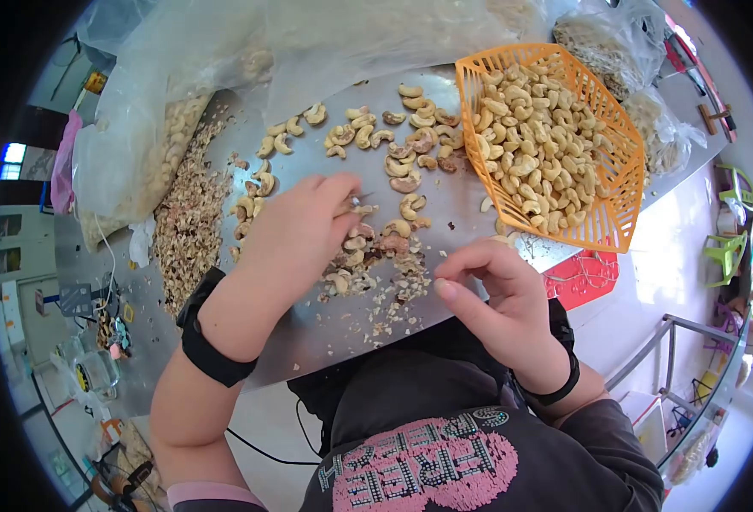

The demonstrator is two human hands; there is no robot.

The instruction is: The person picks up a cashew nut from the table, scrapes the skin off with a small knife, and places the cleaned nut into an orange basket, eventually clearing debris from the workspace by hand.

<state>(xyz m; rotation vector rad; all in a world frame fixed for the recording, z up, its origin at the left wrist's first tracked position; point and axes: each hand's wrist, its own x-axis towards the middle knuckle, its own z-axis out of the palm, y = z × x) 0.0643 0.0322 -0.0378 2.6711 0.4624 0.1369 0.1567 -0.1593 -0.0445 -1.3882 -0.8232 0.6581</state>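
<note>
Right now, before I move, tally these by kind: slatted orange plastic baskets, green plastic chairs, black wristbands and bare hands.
Slatted orange plastic basket: 1
Green plastic chairs: 2
Black wristbands: 2
Bare hands, left and right: 2
Total: 7

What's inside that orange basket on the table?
The orange basket holds a heap of pale, curved cashews. Only the uppermost ones show; they cover whatever lies deeper, so I can't tell what is underneath.
</note>
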